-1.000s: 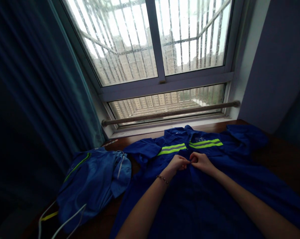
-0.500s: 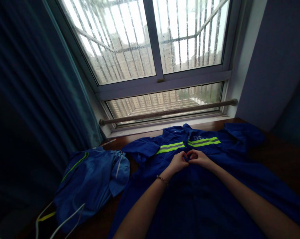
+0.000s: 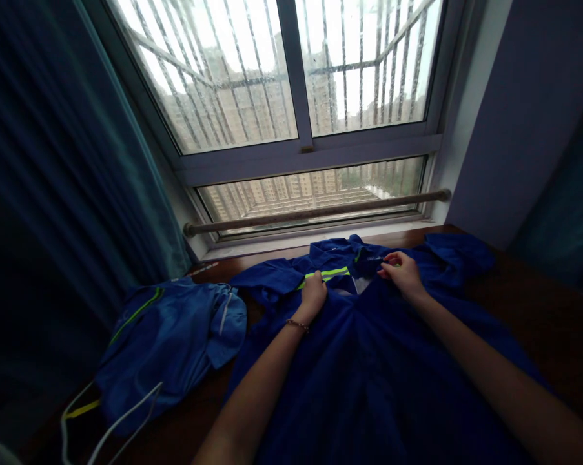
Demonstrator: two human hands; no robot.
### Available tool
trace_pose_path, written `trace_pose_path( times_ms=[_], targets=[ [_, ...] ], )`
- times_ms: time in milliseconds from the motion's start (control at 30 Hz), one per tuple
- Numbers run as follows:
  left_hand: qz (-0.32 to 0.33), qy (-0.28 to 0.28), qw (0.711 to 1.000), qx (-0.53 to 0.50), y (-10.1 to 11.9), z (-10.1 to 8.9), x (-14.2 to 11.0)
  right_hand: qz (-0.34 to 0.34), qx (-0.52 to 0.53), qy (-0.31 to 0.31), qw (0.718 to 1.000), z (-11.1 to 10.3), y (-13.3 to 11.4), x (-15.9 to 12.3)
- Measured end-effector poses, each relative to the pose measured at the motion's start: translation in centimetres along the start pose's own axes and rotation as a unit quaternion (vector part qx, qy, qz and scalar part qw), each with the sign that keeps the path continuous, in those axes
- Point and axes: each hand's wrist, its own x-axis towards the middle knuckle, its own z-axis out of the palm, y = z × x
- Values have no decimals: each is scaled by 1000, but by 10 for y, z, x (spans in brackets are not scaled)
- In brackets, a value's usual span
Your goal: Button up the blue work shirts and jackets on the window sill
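A dark blue work jacket (image 3: 368, 374) with short sleeves and yellow-green reflective stripes lies spread out, its collar toward the window. My left hand (image 3: 314, 292) is closed on the jacket's left front edge, beside the stripe. On the other side, my right hand (image 3: 401, 274) pinches the right front edge and holds it raised. The front gapes between both hands at the chest, and a pale grey patch of the inside shows there. Below my hands the front panels meet in folds.
A second, lighter blue garment (image 3: 170, 349) lies crumpled on the brown wooden surface (image 3: 518, 310) at left. White cords (image 3: 126, 413) and a yellow strip (image 3: 84, 409) are beside it. A rail (image 3: 320, 212) crosses the window, and a blue curtain (image 3: 126, 161) hangs at left.
My hands were together at the middle of the jacket's front; now they are apart, left and right. The front edges have been pulled open at the chest.
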Motion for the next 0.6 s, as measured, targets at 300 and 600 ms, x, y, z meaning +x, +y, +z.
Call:
trace_pose_path(
  times_ms=[300, 600],
  targets=[
    [155, 56, 986, -34, 44, -5, -59, -196, -117, -53, 972, 29, -1, -62],
    [40, -226, 900, -370, 7, 53, -62, -234, -195, -226, 925, 24, 39, -96]
  ],
)
